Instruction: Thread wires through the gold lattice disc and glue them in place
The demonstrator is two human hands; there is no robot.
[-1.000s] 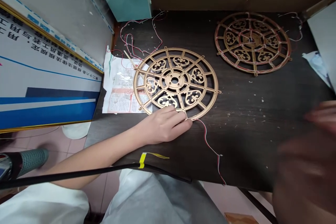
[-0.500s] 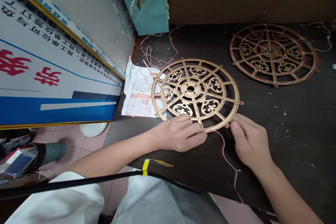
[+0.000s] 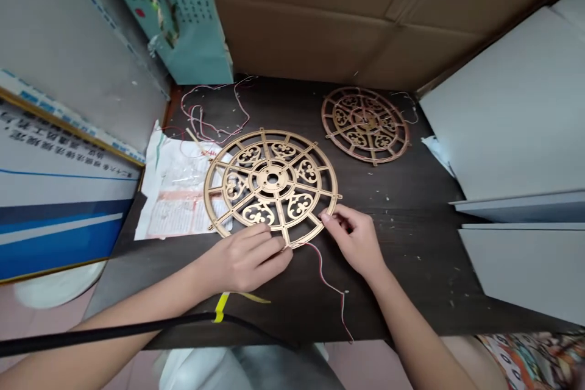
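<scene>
A round, openwork wooden wheel (image 3: 284, 178) with spokes and scroll cut-outs lies tilted towards me over the dark table. My left hand (image 3: 253, 258) is closed on its near rim, fingertips pressed at the edge by a spoke. On the near right rim, my right hand (image 3: 359, 237) pinches the edge between thumb and index finger. A thin red-and-white wire (image 3: 322, 269) leaves the rim between the two hands and trails down to the table's front edge. What the fingers do beneath the rim is hidden.
A second wheel (image 3: 375, 163), strung with reddish wire, lies at the back. Loose wires (image 3: 237, 128) and a printed paper sheet (image 3: 176, 192) sit left. A black cable (image 3: 173, 320) with yellow tape crosses in front. Pale panels (image 3: 516, 122) stand right, cardboard (image 3: 315, 42) behind.
My view has swung to the right, bringing the pale panels into sight. Both hands keep to the wheel's near rim, and the right thumb now lies over the edge.
</scene>
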